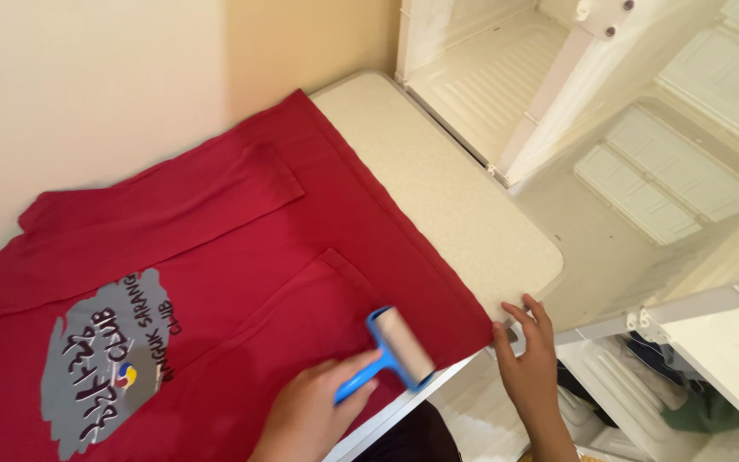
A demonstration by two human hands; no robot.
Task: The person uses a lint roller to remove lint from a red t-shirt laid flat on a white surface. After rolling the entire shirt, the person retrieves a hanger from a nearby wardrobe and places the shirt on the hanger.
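Observation:
A red shirt with a grey printed patch lies flat on a white speckled tabletop. My left hand grips the blue handle of a lint roller. The roller's pale drum rests on the shirt near its lower hem. My right hand is at the table's edge, where its thumb and fingers pinch the corner of the shirt's hem.
A cream wall runs behind the table. White plastic shelf panels and a glossy floor lie past the table's far edge. An open white unit holding folded clothes stands at the lower right.

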